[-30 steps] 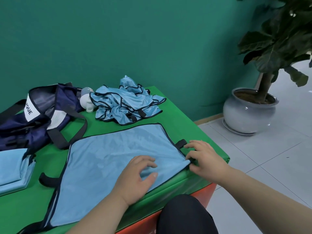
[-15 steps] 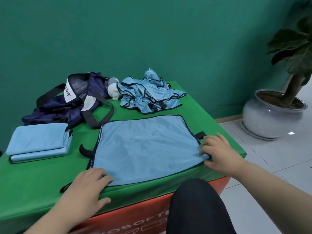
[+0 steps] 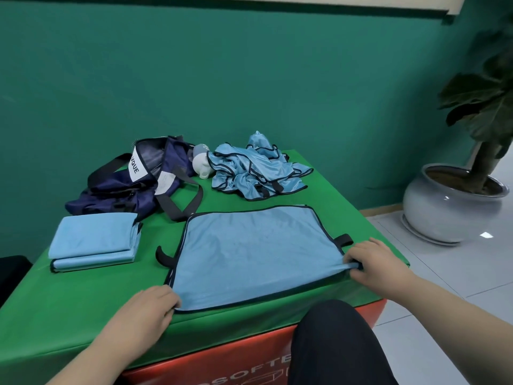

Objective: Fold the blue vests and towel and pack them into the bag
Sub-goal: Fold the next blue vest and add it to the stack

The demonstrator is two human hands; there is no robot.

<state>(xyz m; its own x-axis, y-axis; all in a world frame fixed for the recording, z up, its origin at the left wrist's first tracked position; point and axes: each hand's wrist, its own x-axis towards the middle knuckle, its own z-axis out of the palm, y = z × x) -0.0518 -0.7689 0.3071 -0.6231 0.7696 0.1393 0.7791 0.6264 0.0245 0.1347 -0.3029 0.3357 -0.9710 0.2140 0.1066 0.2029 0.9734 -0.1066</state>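
While the blue vest (image 3: 249,254) lies flat on the table (image 3: 69,301) near the bag (image 3: 133,190), our left hand (image 3: 147,309) pinches its near-left corner and our right hand (image 3: 374,265) pinches its right corner.

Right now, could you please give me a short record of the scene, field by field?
flat vest: spread on the table, nearest the person
left hand: grips the near left corner of the flat vest
right hand: pinches its near right corner, slightly lifted
folded stack: left of the flat vest, apart from it
bag: behind the folded stack, open
loose vests: crumpled heap at the far side, right of the bag
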